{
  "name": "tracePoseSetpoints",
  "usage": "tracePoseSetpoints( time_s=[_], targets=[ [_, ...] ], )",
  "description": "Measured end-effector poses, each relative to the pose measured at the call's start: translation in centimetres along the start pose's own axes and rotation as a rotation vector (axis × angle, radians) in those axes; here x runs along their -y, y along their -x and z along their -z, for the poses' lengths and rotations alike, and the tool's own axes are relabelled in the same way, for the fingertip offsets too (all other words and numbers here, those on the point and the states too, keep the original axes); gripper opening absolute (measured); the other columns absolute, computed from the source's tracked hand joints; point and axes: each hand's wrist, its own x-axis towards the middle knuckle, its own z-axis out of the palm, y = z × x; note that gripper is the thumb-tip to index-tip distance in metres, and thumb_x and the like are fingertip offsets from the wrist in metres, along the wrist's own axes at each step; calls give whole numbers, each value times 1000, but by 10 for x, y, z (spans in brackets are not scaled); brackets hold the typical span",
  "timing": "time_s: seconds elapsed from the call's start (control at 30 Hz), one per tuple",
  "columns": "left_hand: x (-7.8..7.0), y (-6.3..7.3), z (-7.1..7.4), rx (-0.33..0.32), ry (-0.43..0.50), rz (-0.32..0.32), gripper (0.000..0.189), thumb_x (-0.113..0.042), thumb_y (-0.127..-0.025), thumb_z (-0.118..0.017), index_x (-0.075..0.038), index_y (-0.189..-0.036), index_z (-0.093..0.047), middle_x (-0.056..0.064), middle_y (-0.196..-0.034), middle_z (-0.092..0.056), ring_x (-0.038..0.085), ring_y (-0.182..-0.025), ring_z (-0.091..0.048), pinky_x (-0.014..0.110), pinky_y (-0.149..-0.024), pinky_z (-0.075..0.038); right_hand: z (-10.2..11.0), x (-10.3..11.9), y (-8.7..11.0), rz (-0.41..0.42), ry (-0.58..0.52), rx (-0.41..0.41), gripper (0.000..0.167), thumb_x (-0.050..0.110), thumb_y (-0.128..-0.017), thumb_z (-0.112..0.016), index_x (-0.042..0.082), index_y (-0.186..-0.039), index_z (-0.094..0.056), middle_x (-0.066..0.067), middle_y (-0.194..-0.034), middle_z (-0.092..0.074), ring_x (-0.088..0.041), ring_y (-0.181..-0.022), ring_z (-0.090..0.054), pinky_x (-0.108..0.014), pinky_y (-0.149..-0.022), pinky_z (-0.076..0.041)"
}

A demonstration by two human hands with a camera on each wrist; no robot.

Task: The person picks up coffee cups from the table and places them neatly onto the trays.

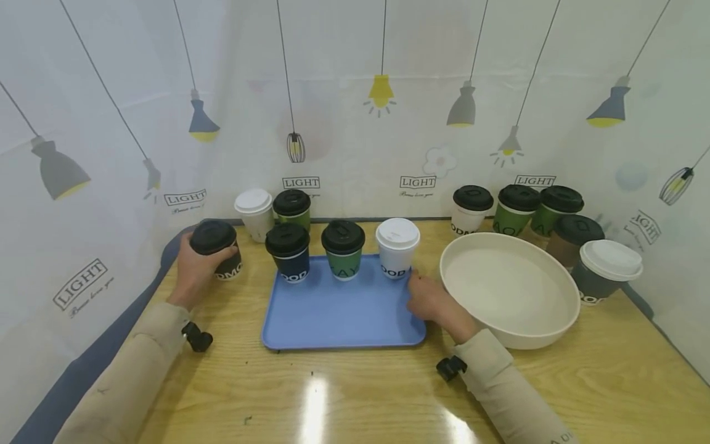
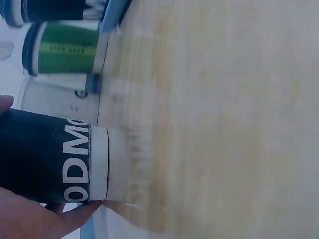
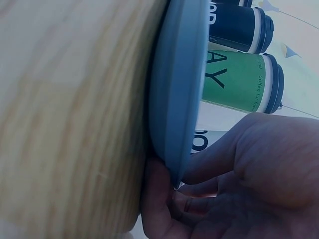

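Observation:
At the left of the head view, my left hand (image 1: 196, 271) grips a dark paper coffee cup (image 1: 227, 266) with a black lid. White lettering and a white base band show on this cup (image 2: 45, 157) in the left wrist view. My right hand (image 1: 435, 302) pinches the right rim of a blue tray (image 1: 344, 314); in the right wrist view, fingers are above and below the tray's edge (image 3: 177, 99). Along the tray's back stand a navy cup (image 1: 291, 265) with a black lid, a green cup (image 1: 344, 262) with a black lid and a white cup (image 1: 396, 253) with a white lid.
Behind the tray stand a white-lidded cup (image 1: 255, 216) and a black-lidded green cup (image 1: 294, 209). A round cream basin (image 1: 510, 290) lies right of my right hand, with several lidded cups behind and beside it, including a dark one (image 1: 599, 277). A printed cloth (image 1: 344, 49) hangs behind the table.

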Motion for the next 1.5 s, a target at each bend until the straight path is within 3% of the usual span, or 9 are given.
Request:
tracePoseSetpoints(
  time_s=[0.4, 0.8, 1.1, 1.3, 1.5],
  targets=[
    [-21, 54, -6, 114, 67, -26, 95, -29, -84, -86, -6, -154, -26, 18, -155, -42, 33, -142, -44, 51, -123, -38, 0, 1, 0, 8, 4, 2, 75, 5, -95, -55, -24, -152, -17, -42, -149, -43, -44, -130, -58, -53, -108, -52],
    [-54, 98, -31, 314, 111, -93, 94, -17, -82, -87, -7, -155, -28, 16, -155, -43, 32, -143, -42, 52, -123, -36, 3, -1, 2, -11, -5, 16, 76, 6, -95, -56, -23, -153, -16, -42, -150, -42, -43, -126, -59, -52, -104, -54],
    [-55, 112, -51, 436, 146, -80, 90, -14, -80, -87, -8, -152, -32, 16, -151, -47, 33, -140, -47, 51, -121, -37, 1, -1, 1, 7, -1, 0, 75, 4, -94, -56, -24, -152, -17, -43, -146, -46, -42, -121, -62, -51, -101, -56],
    [-50, 113, -59, 461, 140, -103, 90, -13, -79, -87, -8, -151, -35, 16, -149, -51, 33, -138, -49, 51, -121, -37, 3, 1, 2, -2, 4, 9, 76, 4, -94, -56, -24, -152, -17, -43, -148, -44, -44, -129, -58, -52, -107, -53],
    [-47, 114, -59, 472, 119, -116, 90, -14, -77, -89, -9, -151, -37, 16, -148, -52, 33, -138, -50, 52, -120, -37, 5, 3, 3, -11, -1, 20, 75, 3, -94, -56, -23, -153, -17, -42, -149, -44, -41, -122, -61, -49, -100, -57]
  ],
)
